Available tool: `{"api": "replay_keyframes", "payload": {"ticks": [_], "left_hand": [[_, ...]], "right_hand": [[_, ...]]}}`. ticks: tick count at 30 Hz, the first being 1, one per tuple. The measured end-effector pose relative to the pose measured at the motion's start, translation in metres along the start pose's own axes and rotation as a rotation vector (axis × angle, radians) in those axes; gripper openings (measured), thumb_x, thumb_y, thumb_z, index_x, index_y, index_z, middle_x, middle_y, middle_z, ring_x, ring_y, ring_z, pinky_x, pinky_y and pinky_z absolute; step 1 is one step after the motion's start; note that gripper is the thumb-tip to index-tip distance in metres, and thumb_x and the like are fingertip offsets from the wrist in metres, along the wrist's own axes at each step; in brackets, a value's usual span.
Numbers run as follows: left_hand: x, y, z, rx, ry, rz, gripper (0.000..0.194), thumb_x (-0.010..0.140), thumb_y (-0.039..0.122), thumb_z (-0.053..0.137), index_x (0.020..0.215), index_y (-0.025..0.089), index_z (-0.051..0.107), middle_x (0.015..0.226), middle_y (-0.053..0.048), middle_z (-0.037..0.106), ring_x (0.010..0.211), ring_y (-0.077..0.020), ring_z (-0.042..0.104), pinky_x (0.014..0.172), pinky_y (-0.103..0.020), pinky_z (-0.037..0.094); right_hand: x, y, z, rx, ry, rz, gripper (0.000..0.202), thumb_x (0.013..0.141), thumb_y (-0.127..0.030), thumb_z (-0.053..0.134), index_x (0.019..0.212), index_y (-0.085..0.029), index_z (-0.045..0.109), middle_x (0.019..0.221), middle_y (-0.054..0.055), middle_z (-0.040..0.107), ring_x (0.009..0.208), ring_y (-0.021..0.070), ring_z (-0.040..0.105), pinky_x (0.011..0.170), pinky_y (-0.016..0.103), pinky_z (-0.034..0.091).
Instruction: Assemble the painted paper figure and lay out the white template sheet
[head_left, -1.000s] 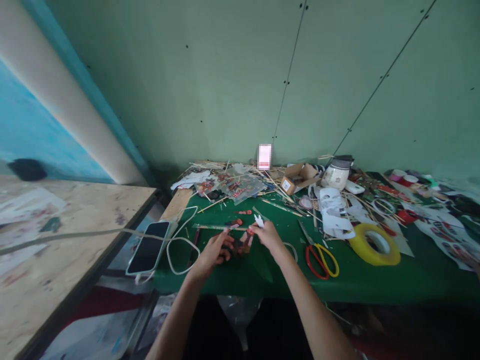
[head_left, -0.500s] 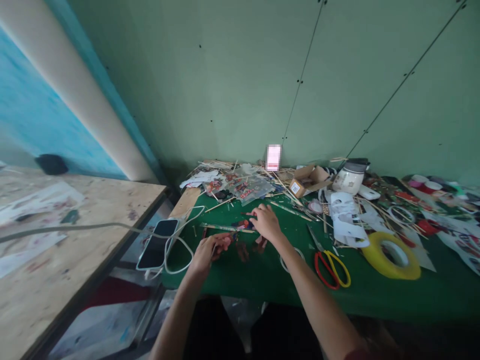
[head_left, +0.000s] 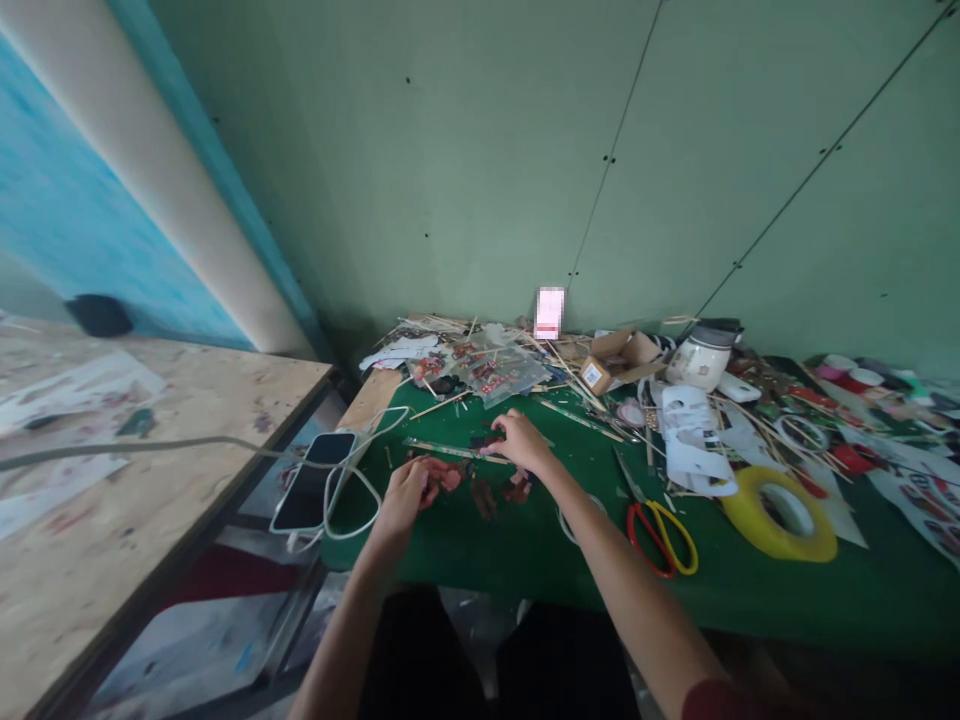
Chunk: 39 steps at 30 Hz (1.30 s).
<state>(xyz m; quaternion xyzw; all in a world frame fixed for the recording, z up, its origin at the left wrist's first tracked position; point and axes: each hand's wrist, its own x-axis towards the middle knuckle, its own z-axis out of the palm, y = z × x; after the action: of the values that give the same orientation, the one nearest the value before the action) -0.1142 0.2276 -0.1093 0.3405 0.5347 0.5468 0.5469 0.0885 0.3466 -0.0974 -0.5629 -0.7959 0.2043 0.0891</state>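
My left hand point(head_left: 405, 490) rests on the green table cover point(head_left: 525, 545) with its fingers curled around a small red piece point(head_left: 448, 476). My right hand point(head_left: 523, 441) reaches a little farther back, fingers bent over a small dark and red piece point(head_left: 484, 441) beside a long thin stick point(head_left: 442, 452). Two more small dark red pieces point(head_left: 499, 492) lie on the cloth between and below the hands. What exactly the right fingers pinch is too small to tell.
A phone point(head_left: 313, 481) with a white cable point(head_left: 352, 500) hangs at the table's left edge. Red and yellow scissors point(head_left: 664, 540) and a yellow tape roll point(head_left: 780, 500) lie to the right. Paper scraps, sticks, a cardboard box point(head_left: 611, 362) and a white jar point(head_left: 701, 362) crowd the back. A plywood table point(head_left: 112, 480) stands left.
My right hand let go of the white scrap it held up and moved forward and down onto the small pieces by the stick. My left hand stayed on the red piece.
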Motion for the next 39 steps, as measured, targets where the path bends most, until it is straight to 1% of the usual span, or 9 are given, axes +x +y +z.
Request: {"api": "replay_keyframes", "payload": {"ticks": [5, 10, 13, 18, 25, 30, 34, 37, 39], "left_hand": [[-0.005, -0.003, -0.012, 0.021, 0.001, -0.018, 0.040, 0.079, 0.051, 0.061, 0.079, 0.011, 0.063, 0.060, 0.000, 0.050, 0.046, -0.0064, 0.037, 0.042, -0.017, 0.019], [-0.012, -0.004, -0.007, 0.079, -0.024, 0.023, 0.047, 0.082, 0.058, 0.053, 0.093, 0.014, 0.063, 0.072, -0.002, 0.053, 0.047, -0.0065, 0.035, 0.044, -0.020, 0.025], [-0.009, -0.007, -0.005, 0.217, 0.020, 0.056, 0.049, 0.087, 0.059, 0.043, 0.098, 0.015, 0.062, 0.060, 0.003, 0.041, 0.044, -0.0085, 0.028, 0.046, -0.022, 0.025], [-0.003, -0.009, -0.007, 0.601, 0.149, 0.071, 0.031, 0.075, 0.049, 0.071, 0.084, 0.020, 0.063, 0.064, -0.002, 0.049, 0.061, -0.0181, 0.047, 0.057, -0.025, 0.024], [-0.001, -0.001, -0.005, 0.834, 0.137, 0.003, 0.042, 0.067, 0.056, 0.080, 0.084, 0.023, 0.062, 0.069, -0.003, 0.053, 0.064, -0.0218, 0.048, 0.061, -0.028, 0.017], [0.005, 0.007, -0.010, 0.670, 0.059, -0.003, 0.045, 0.058, 0.054, 0.084, 0.071, 0.021, 0.056, 0.066, -0.002, 0.050, 0.060, -0.0168, 0.042, 0.057, -0.026, 0.017], [-0.004, 0.006, -0.006, 0.352, -0.046, -0.045, 0.050, 0.067, 0.067, 0.069, 0.078, 0.020, 0.053, 0.065, 0.002, 0.041, 0.053, -0.0112, 0.033, 0.051, -0.023, 0.019], [-0.017, 0.001, 0.004, 0.099, -0.206, -0.175, 0.057, 0.076, 0.075, 0.052, 0.085, 0.019, 0.053, 0.062, 0.005, 0.031, 0.046, -0.0078, 0.018, 0.044, -0.022, 0.015], [-0.024, -0.003, 0.013, -0.037, -0.286, -0.270, 0.055, 0.077, 0.072, 0.053, 0.089, 0.018, 0.054, 0.064, 0.004, 0.035, 0.045, -0.0072, 0.019, 0.040, -0.021, 0.013]], "right_hand": [[0.009, -0.004, 0.003, 0.044, -0.029, -0.039, 0.030, 0.066, -0.024, 0.090, 0.081, -0.015, 0.065, 0.094, 0.006, 0.062, 0.086, 0.0170, 0.058, 0.074, 0.023, 0.039], [0.020, 0.005, -0.016, 0.153, 0.083, -0.039, 0.014, 0.092, -0.028, 0.063, 0.098, -0.015, 0.061, 0.093, 0.004, 0.065, 0.082, 0.0148, 0.059, 0.072, 0.023, 0.040], [0.024, 0.024, -0.032, 0.179, 0.107, -0.017, 0.021, 0.097, -0.031, 0.054, 0.106, -0.013, 0.058, 0.097, 0.006, 0.066, 0.083, 0.0153, 0.060, 0.072, 0.023, 0.042], [0.029, 0.044, -0.036, 0.119, 0.007, 0.072, 0.012, 0.092, -0.017, 0.062, 0.102, -0.011, 0.060, 0.092, 0.005, 0.064, 0.080, 0.0143, 0.059, 0.075, 0.025, 0.045], [0.046, 0.034, -0.026, 0.049, -0.141, 0.138, 0.025, 0.094, -0.036, 0.068, 0.098, -0.011, 0.064, 0.095, 0.004, 0.064, 0.087, 0.0158, 0.062, 0.084, 0.034, 0.053], [0.050, 0.029, -0.035, 0.145, -0.129, 0.173, 0.023, 0.090, -0.033, 0.071, 0.088, -0.011, 0.063, 0.085, 0.003, 0.063, 0.081, 0.0145, 0.061, 0.080, 0.031, 0.052], [0.023, 0.022, -0.044, 0.375, -0.072, 0.103, 0.017, 0.083, -0.023, 0.071, 0.093, -0.012, 0.063, 0.084, 0.003, 0.065, 0.075, 0.0139, 0.060, 0.070, 0.024, 0.047], [-0.015, 0.014, -0.050, 0.564, -0.192, 0.009, 0.026, 0.084, -0.034, 0.067, 0.097, -0.012, 0.064, 0.080, 0.003, 0.066, 0.062, 0.0114, 0.055, 0.058, 0.022, 0.044], [-0.040, 0.006, -0.053, 0.649, -0.335, -0.057, 0.033, 0.077, -0.042, 0.074, 0.090, -0.013, 0.066, 0.076, 0.002, 0.065, 0.058, 0.0110, 0.053, 0.055, 0.022, 0.044]]}}
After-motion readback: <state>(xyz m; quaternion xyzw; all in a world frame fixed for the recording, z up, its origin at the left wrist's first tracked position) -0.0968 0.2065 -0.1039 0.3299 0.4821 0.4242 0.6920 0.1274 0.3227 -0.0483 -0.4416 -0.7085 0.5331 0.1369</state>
